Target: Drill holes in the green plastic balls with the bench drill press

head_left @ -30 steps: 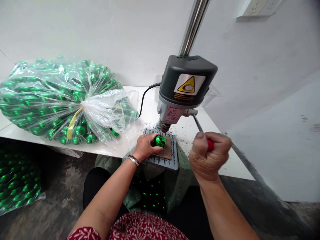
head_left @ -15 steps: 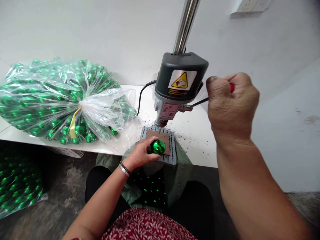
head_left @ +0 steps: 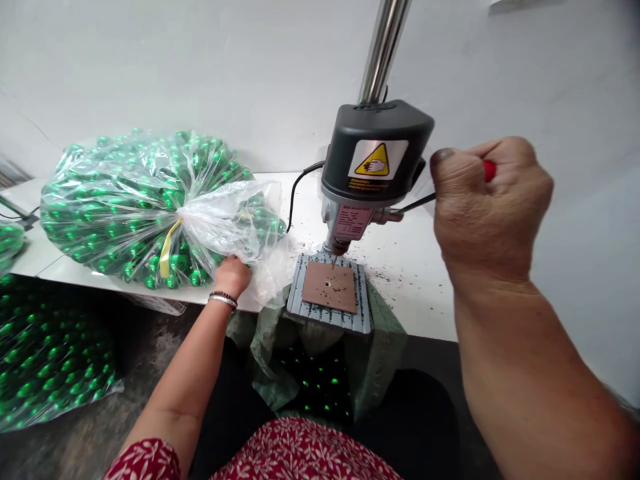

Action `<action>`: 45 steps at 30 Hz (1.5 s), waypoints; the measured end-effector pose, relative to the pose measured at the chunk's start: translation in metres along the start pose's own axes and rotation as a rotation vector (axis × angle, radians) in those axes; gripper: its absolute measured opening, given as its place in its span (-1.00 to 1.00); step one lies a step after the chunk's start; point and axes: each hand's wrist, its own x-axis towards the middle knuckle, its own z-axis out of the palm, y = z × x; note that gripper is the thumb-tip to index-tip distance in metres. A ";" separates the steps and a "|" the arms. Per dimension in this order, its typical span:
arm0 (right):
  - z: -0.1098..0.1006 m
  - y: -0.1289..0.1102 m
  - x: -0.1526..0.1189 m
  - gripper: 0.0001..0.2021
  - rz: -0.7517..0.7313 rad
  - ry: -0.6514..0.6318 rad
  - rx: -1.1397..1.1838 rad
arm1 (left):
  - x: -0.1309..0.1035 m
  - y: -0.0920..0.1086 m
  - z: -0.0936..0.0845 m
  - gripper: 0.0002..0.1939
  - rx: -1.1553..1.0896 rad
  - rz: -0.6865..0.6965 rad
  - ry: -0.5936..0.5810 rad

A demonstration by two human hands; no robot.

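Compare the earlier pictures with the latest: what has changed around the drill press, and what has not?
The left hand has moved left, from the brown board to the tied bag; the green ball has left the board; the hand's hold is unclear. The right hand and lever have risen since the first picture. The grip on the red knob stays.

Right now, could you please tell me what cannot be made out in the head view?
All in the head view:
- What the left hand holds, if anything: hidden behind its fingers.
- Red knob: mostly covered by the right hand.
- Drill press column: top cut off by upper edge.
- Pink label: print too small.
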 end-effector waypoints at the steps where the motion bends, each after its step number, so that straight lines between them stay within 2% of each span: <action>1: 0.000 0.000 0.000 -0.76 -0.017 -0.007 0.002 | 0.006 0.001 -0.001 -0.57 0.022 -0.016 -0.052; 5: -0.002 0.000 -0.001 -0.75 -0.006 -0.019 -0.007 | 0.010 0.004 0.001 -0.50 0.047 0.013 -0.165; 8: -0.002 -0.003 -0.002 -0.75 0.023 -0.013 0.002 | -0.005 0.003 0.008 -0.41 0.014 0.156 -0.204; 10: -0.002 -0.005 -0.002 -0.75 0.032 -0.020 0.015 | -0.017 0.002 0.012 -0.42 -0.050 0.259 -0.149; 12: -0.002 -0.006 -0.003 -0.75 0.038 -0.023 0.023 | -0.027 0.002 0.015 -0.46 -0.107 0.295 -0.086; 14: -0.002 -0.006 -0.003 -0.75 0.039 -0.024 0.028 | -0.034 0.003 0.015 -0.48 -0.151 0.254 -0.053; 17: -0.001 -0.003 -0.003 -0.74 0.014 -0.031 0.034 | -0.042 0.005 0.015 -0.40 -0.243 0.190 0.003; 20: -0.001 -0.001 -0.003 -0.72 -0.030 -0.026 0.045 | -0.055 0.002 0.013 -0.41 -0.333 0.222 0.082; 22: -0.001 0.000 -0.004 -0.72 -0.039 -0.031 0.045 | -0.067 -0.001 0.008 -0.48 -0.428 0.237 0.133; 24: -0.002 0.000 -0.004 -0.73 -0.039 -0.045 0.039 | -0.080 -0.002 -0.001 -0.53 -0.615 0.204 0.142; 27: -0.002 -0.002 -0.004 -0.73 -0.041 -0.047 0.040 | -0.092 0.010 -0.011 -0.47 -0.975 0.192 0.051; 30: -0.002 -0.002 -0.004 -0.72 -0.018 -0.048 0.038 | -0.086 0.039 -0.008 -0.42 -1.174 0.249 -0.117; 32: -0.002 -0.002 -0.004 -0.72 -0.018 -0.053 0.037 | -0.074 0.061 0.002 -0.45 -1.199 0.245 -0.216; 35: -0.003 -0.002 -0.004 -0.71 -0.019 -0.067 0.058 | -0.053 0.086 0.016 -0.55 -1.155 0.270 -0.287; 39: -0.005 -0.006 -0.003 -0.70 0.016 -0.083 0.056 | -0.038 0.102 0.021 -0.62 -0.996 0.357 -0.301; 45: -0.004 0.000 -0.004 -0.71 -0.050 -0.074 0.124 | -0.034 0.110 0.010 -0.57 -0.734 0.409 -0.274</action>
